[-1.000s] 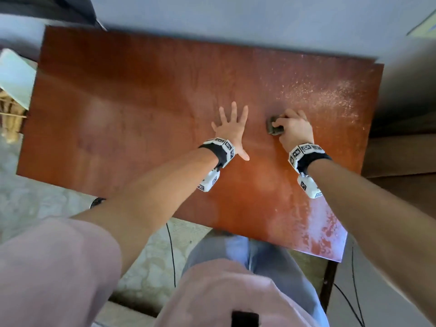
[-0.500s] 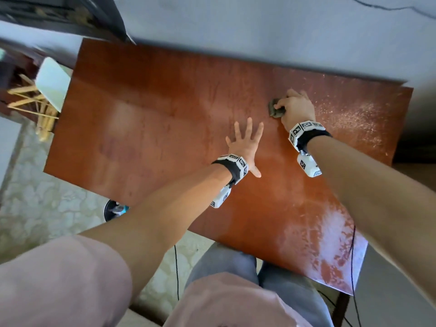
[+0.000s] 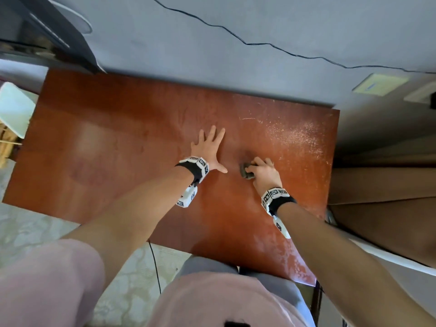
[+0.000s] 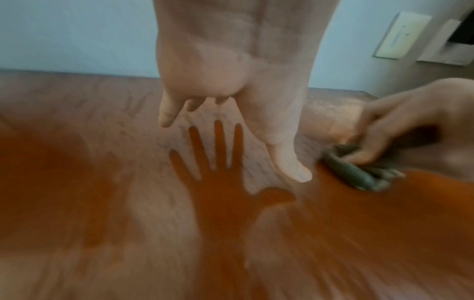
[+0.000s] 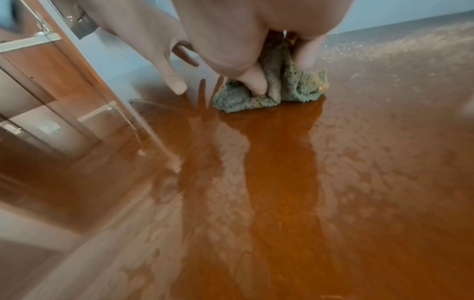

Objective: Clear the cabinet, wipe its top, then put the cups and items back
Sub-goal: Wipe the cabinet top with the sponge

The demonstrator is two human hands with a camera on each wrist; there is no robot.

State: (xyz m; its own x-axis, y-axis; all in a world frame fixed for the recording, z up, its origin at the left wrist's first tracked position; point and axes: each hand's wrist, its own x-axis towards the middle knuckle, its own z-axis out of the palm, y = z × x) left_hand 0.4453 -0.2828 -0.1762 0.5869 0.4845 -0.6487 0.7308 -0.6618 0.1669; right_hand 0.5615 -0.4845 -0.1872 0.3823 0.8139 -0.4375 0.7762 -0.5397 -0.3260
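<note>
- Cabinet top point(image 3: 118, 149): a reddish-brown wooden surface, glossy, lying under both hands and set against a grey wall point(image 3: 212, 55).
- Right hand point(image 3: 265, 172): fingers curled round a bunched grey-green cloth point(image 3: 246, 172), pressing it down on the wood; the right wrist view shows the cloth point(image 5: 271, 89) wadded between thumb and fingers, its lower edge touching the surface.
- Cloth, as the left wrist view has it point(image 4: 359, 170): sticks out past the gripping fingers toward the other hand.
- Left hand point(image 3: 208, 149): fingers straight and spread, holding nothing, just beside the cloth grip on its left; the left wrist view shows the palm point(image 4: 231, 60) raised a little above the wood, with its hand-shaped shadow beneath.
- Pale dusty speckles point(image 3: 295, 135): scattered on the wood beyond the cloth grip and to its right, toward the far right corner.
- Whitish smeared patch point(image 3: 290, 256): lies behind the grip, near the front right corner.
- Thin dark cable point(image 3: 259, 44): runs along the wall, well apart from both hands.
</note>
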